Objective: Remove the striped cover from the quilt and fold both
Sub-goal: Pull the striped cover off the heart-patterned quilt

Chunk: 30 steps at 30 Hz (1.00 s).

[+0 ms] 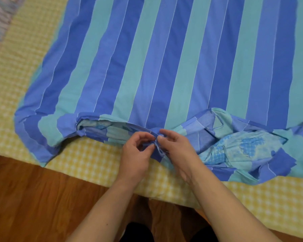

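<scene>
— What's she at, down at the near edge?

— Untying, I'd say. The left hand and the right hand meet over a thin blue fabric tie at the open hem of the blue-and-teal striped cotton cover. Each grip is nearly closed, fingertips pinching the tie or its knot; which strand each one holds I cannot tell.

— So the cover isn't off yet?

— No, this looks like the opening stage. The pale blue patterned quilt is inside it, showing only through the gaping hem to the right of the hands and a little through the gap to their left.

— And next?

— By my guess, the knot needs working loose with small pulls, not a yank, then the remaining closed stretch of hem checked for more ties before the quilt can slide out.

— What's it lying on?

— A bed with a yellow-and-white checked sheet, the cover spread flat and running away from us. Wooden floorboards lie nearest; a pink-and-blue mottled fabric sits at the far left corner.
</scene>
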Tool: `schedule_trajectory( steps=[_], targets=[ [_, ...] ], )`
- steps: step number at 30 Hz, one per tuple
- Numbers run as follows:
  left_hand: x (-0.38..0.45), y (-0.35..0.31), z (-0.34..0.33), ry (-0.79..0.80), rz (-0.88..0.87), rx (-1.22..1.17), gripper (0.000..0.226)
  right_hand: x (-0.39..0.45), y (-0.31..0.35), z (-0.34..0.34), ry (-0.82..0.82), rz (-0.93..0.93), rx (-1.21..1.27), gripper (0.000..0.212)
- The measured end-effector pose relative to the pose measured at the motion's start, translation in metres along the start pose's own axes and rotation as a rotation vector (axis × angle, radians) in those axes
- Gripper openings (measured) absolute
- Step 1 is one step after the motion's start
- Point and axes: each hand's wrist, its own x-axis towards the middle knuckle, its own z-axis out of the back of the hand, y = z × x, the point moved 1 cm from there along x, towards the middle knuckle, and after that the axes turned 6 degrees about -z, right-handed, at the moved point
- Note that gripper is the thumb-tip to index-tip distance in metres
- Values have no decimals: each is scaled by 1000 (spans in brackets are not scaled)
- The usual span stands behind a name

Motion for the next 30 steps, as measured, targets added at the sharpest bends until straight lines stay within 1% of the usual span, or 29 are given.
schedule_trajectory(
  steps=[2, 3, 4, 6, 8, 10, 12, 15, 20, 23, 25, 27, 30],
  targets=[
    [1, 2, -2, -7, 25, -15, 24, 0, 2, 0, -46, 97, -123, 11],
    [1, 2, -3, -7, 43, -47, 21, 0, 3, 1, -101, 165, -218, 11],
    [2, 1, -5, 4, 66, -93, 17, 0, 4, 2, -165, 238, -332, 15],
    [4, -1, -7, 79, 93, -150, 9, -2, 4, 2, -253, 364, -536, 18],
    [8, -5, -5, 194, 62, -124, 14, -7, 2, 1, -268, 452, -648, 18],
    [13, -10, 0, 279, 58, -80, 20, -12, 1, 3, -244, 519, -742, 27],
    [19, -13, 4, 343, 64, 12, 15, -14, 5, 9, -226, 587, -848, 31],
    [23, -19, 3, 407, 38, 138, 6, -16, 15, 17, -253, 703, -920, 25],
    [31, -32, -6, 310, -56, 267, 9, -12, 37, 22, -283, 801, -883, 18],
    [32, -34, -9, 279, -86, 331, 8, -12, 41, 24, -283, 773, -826, 20],
    [28, -33, -8, 243, -136, 397, 6, -12, 45, 25, -283, 672, -646, 21],
    [24, -29, -5, 198, -165, 425, 3, -11, 53, 29, -341, 586, -412, 25],
    [20, -22, 0, 171, -130, 393, 3, -9, 73, 40, -430, 516, -140, 21]
  ],
)
